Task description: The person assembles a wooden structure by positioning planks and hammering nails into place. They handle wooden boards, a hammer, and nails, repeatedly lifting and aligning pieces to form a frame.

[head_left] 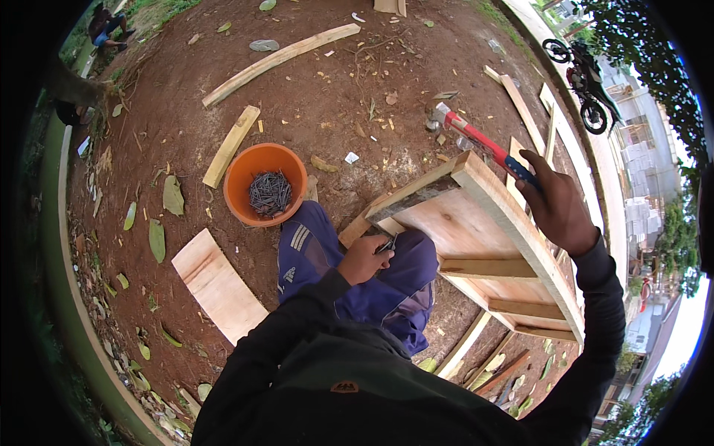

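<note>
My right hand (pixel 561 204) is raised and wrapped round the dark blue grip of a hammer (pixel 482 140) with a red shaft and a pale metal head. The hammer is above the top corner of a wooden frame (pixel 513 230), which stands tilted on the right of my legs, with a plywood panel and cross battens. My left hand (pixel 364 258) is closed in front of my knee, with thin dark nails (pixel 387 244) sticking out between its fingers. An orange bucket (pixel 236 181) stands to the left of my knee and holds a heap of nails (pixel 270 193).
A plywood offcut (pixel 219 286) lies at my left. Beyond the bucket lie a short plank (pixel 231 146) and a long wooden strip (pixel 282 63). More strips lie right of the frame. A parked motorcycle (pixel 584 82) and a seated person (pixel 108 28) are farther off.
</note>
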Action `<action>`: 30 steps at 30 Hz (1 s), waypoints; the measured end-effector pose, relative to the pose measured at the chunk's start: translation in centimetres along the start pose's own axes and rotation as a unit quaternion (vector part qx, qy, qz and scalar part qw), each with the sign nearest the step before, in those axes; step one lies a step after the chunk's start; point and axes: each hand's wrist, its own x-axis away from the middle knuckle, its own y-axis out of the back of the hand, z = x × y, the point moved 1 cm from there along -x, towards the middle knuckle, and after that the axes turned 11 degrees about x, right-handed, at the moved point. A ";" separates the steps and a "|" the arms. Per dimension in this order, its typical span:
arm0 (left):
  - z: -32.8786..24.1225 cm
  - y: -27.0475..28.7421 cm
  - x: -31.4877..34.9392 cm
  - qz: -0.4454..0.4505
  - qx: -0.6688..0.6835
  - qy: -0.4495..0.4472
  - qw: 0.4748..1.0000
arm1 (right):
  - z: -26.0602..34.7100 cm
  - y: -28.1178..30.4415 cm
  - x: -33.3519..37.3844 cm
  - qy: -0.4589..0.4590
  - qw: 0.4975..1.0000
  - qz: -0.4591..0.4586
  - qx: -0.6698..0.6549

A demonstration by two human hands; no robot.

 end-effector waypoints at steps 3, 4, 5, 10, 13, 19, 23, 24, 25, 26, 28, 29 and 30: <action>-4.1 -0.2 -1.8 -0.011 0.026 -0.023 0.999 | 0.2 -2.6 2.5 -0.057 0.991 -0.092 -0.082; -6.0 0.0 -2.3 -0.013 0.020 -0.036 0.999 | 0.7 -3.3 3.4 -0.092 0.981 -0.103 -0.136; -7.5 0.2 -3.2 -0.010 0.016 -0.051 0.999 | 0.3 -5.0 4.4 -0.146 0.968 -0.093 -0.180; -16.6 -2.1 -7.7 0.020 0.010 -0.153 0.988 | 0.7 -10.3 10.5 -0.272 0.851 -0.131 -0.430; -18.9 -3.2 -11.1 0.051 -0.036 -0.238 0.969 | 2.0 -11.8 12.3 -0.315 0.779 -0.143 -0.523; -20.0 -6.4 -15.2 0.090 -0.114 -0.260 0.955 | 3.0 -14.3 15.3 -0.345 0.718 -0.169 -0.580; -18.8 -6.6 -16.7 0.089 -0.151 -0.266 0.948 | 3.2 -15.1 16.4 -0.349 0.714 -0.167 -0.584; -18.8 -6.6 -16.8 0.086 -0.164 -0.266 0.946 | 3.2 -15.4 16.7 -0.351 0.713 -0.170 -0.583; -18.8 -6.6 -16.9 0.088 -0.167 -0.264 0.946 | 3.1 -15.5 16.8 -0.349 0.715 -0.170 -0.581; -18.9 -6.5 -16.9 0.089 -0.170 -0.262 0.946 | 2.9 -15.5 16.9 -0.347 0.717 -0.171 -0.579; -19.1 -6.9 -16.6 0.089 -0.165 -0.256 0.948 | 2.7 -15.6 17.1 -0.344 0.720 -0.174 -0.577; -19.2 -7.2 -16.4 0.089 -0.158 -0.252 0.951 | 2.5 -15.7 17.1 -0.342 0.720 -0.178 -0.577; -19.4 -7.3 -16.2 0.088 -0.152 -0.250 0.952 | 2.4 -15.7 17.0 -0.338 0.720 -0.183 -0.578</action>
